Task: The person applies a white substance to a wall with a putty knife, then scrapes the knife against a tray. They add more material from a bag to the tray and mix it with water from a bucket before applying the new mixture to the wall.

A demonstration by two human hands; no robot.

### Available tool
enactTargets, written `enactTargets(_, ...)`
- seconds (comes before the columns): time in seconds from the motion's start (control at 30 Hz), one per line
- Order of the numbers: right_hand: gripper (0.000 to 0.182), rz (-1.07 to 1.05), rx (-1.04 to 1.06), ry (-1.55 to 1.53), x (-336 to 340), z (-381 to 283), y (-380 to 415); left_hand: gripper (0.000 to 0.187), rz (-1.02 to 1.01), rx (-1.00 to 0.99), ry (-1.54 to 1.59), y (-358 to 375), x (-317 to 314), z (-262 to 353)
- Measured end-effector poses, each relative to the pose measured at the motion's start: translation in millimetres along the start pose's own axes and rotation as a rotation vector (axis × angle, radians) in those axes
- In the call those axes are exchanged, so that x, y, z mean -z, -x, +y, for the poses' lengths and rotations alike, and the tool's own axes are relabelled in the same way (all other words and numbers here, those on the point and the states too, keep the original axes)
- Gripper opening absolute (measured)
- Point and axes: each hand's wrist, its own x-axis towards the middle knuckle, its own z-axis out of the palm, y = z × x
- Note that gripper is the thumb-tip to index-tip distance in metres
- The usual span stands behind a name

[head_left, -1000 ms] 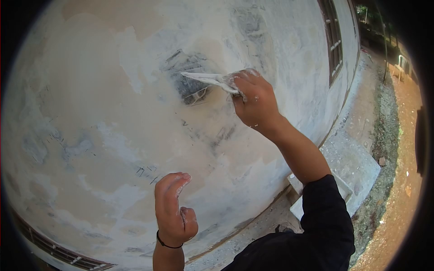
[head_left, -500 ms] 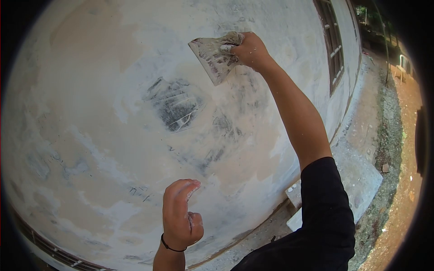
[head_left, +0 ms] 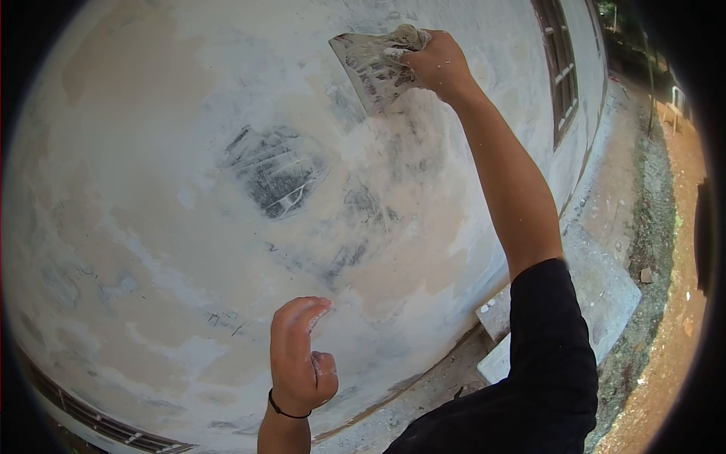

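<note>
My right hand [head_left: 439,62] grips a wide putty knife [head_left: 376,72] coated with pale filler, its blade edge against the upper part of the wall [head_left: 174,144]. The wall carries white and beige patches of filler. Below and left of the knife, a dark scraped patch [head_left: 278,175] with streaks shows on the wall, and fainter grey smears lie to its right. My left hand [head_left: 302,356] is raised low in front of the wall, fingers curled in a loose hook with a gap to the thumb. White residue marks its fingers, and nothing is in it.
A barred window [head_left: 558,68] is set in the wall at the upper right. Another barred opening [head_left: 98,416] lies along the lower left. Pale spattered slabs [head_left: 597,303] sit on the ground at the right, beside a gravel strip [head_left: 646,227]. A white chair [head_left: 677,100] stands farther off.
My right hand and the putty knife have moved up and slightly right across the wall. The view has shifted a little; my left hand keeps its curled pose.
</note>
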Motion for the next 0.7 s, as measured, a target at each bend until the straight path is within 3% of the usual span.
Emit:
enactTargets(0.07, 0.027, -0.045, -0.048, -0.054, 8, -14, 8, 0.06, 0.009, 0.02, 0.002, 4, 5, -1)
enactTargets(0.13, 0.022, 0.147, 0.216, 0.131, 12, -29, 24, 0.06, 0.022, 0.023, 0.006, 8, 9, -3)
enactTargets(0.17, 0.022, 0.147, 0.22, 0.134, 7, -34, 32, 0.059, 0.024, 0.029, 0.01, 11, 12, -4)
enactTargets(0.23, 0.01, 0.35, 0.416, 0.327, -16, -40, 48, 0.059, 0.03, 0.017, 0.023, 17, 15, -6)
enactTargets(0.4, 0.013, 0.081, 0.357, 0.359, -81, -66, 86, 0.054, 0.034, 0.045, 0.095, 36, 36, -4)
enactTargets(0.57, 0.011, 0.031, 0.335, 0.288, -107, -103, 115, 0.054, 0.024, 0.045, 0.125, 58, 57, -15)
enactTargets(0.7, 0.009, 0.084, 0.339, 0.248, -89, -110, 135, 0.054, 0.011, 0.014, 0.212, 66, 59, -20)
